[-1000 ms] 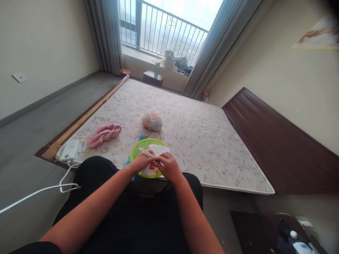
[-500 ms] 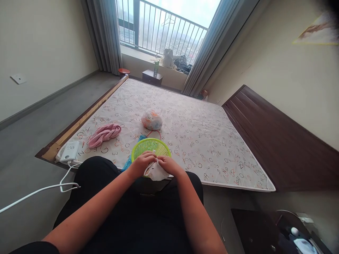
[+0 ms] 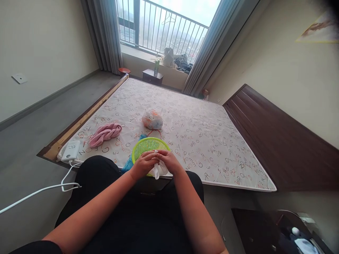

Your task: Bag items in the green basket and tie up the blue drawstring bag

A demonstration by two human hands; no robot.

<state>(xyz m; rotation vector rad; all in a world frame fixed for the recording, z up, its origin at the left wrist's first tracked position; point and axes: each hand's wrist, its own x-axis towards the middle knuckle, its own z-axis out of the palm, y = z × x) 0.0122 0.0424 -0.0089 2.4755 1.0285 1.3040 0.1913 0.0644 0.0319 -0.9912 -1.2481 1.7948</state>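
A white plastic bag (image 3: 161, 170) hangs from my two hands, over the near side of a green mesh basket (image 3: 149, 144). My left hand (image 3: 144, 164) pinches the bag's top from the left, and my right hand (image 3: 168, 161) pinches it from the right, the fingertips of both meeting. One loop of the bag dangles below the fingers. Beside the basket on its left lies a crumpled blue bag (image 3: 128, 164). Beyond the basket sits a knotted clear bag (image 3: 152, 120) with orange and white contents.
A pink towel (image 3: 106, 134) and a white power box (image 3: 71, 151) with a cable lie on the left of the mattress (image 3: 190, 120). The wooden bed frame edge (image 3: 79, 121) runs along the left. A dark cabinet (image 3: 254, 229) stands at the lower right.
Both hands have shifted slightly, with the right fingers now bent over the bag's top. The bag has turned, and its loop now hangs down between the hands.
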